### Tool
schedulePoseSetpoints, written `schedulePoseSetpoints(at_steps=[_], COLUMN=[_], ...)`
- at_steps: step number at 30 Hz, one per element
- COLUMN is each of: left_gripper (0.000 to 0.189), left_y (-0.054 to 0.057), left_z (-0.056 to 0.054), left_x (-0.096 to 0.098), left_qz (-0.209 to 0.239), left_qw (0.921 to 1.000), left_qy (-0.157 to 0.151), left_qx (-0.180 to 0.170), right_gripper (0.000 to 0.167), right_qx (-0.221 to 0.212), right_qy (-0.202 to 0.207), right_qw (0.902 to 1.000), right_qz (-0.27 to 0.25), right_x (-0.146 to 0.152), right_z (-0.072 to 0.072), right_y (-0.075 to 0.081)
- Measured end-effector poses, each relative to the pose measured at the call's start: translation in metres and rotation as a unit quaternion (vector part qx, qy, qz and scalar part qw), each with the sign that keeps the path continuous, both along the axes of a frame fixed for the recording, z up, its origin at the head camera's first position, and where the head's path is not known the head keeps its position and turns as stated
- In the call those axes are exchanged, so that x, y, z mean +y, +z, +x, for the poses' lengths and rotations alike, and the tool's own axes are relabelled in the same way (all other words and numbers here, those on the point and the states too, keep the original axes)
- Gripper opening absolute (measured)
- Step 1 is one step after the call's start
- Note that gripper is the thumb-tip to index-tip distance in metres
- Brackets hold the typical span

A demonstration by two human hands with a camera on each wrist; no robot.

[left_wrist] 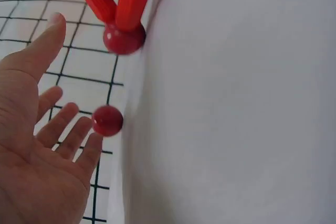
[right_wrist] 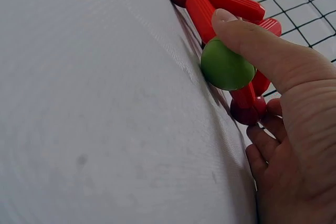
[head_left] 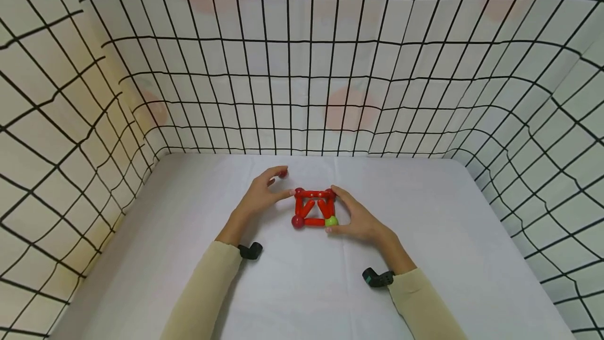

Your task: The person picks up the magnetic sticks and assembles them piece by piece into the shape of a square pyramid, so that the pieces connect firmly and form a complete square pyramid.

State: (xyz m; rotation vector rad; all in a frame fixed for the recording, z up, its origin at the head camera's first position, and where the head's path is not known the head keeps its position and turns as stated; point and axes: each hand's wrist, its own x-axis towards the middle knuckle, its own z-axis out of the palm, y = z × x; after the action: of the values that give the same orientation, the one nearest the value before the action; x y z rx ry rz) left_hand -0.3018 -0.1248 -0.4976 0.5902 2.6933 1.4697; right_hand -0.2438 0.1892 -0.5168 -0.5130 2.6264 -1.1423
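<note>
A small frame of red rods [head_left: 313, 222] joined by balls lies on the white table. Its corners are dark red balls [head_left: 298, 221] and one lime-green ball [head_left: 332, 221]; two more rods slant inside it. My right hand [head_left: 359, 220] grips the frame's right side, thumb by the green ball [right_wrist: 227, 65] and fingertips at the far dark red ball [right_wrist: 248, 109]. Beyond the frame's far left corner, my left hand [head_left: 261, 191] spreads its fingers beside a loose dark red ball [left_wrist: 107, 120]. Its thumb tip is close to the frame's far left corner ball.
White cloth covers the table [head_left: 292, 287]. Walls with a black grid [head_left: 311, 75] stand behind it and along both sides. Each wrist carries a small black camera, one on the left [head_left: 251, 251] and one on the right [head_left: 377, 278].
</note>
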Motion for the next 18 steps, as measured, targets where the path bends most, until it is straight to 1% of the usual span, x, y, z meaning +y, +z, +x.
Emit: schedulePoseSetpoints(at_steps=[5, 8, 10, 15, 18], left_gripper=[0.086, 0.089, 0.09, 0.086, 0.076], left_y=[0.003, 0.004, 0.003, -0.002, -0.005], left_z=[-0.018, -0.027, -0.032, -0.041, -0.044], left_x=[-0.003, -0.003, -0.003, 0.0, 0.003], left_qz=[-0.037, -0.051, -0.052, -0.065, -0.076], left_qw=[0.9986, 0.9972, 0.9966, 0.9934, 0.991], left_qy=[0.035, 0.052, 0.06, 0.087, 0.102], left_qx=[-0.01, -0.016, -0.021, -0.037, -0.041], right_gripper=[0.113, 0.113, 0.113, 0.114, 0.114], right_qx=[0.0, -0.001, -0.002, -0.002, 0.002], right_qy=[-0.004, -0.004, -0.004, -0.004, -0.004], right_qw=[1.0, 1.0, 0.9999, 0.9999, 0.9999], right_qz=[-0.001, -0.006, -0.009, -0.01, -0.01], right_x=[0.0, 0.0, 0.0, 0.0, 0.0], right_z=[-0.001, -0.001, -0.001, -0.001, -0.002], right_y=[-0.002, -0.003, -0.003, -0.003, -0.004])
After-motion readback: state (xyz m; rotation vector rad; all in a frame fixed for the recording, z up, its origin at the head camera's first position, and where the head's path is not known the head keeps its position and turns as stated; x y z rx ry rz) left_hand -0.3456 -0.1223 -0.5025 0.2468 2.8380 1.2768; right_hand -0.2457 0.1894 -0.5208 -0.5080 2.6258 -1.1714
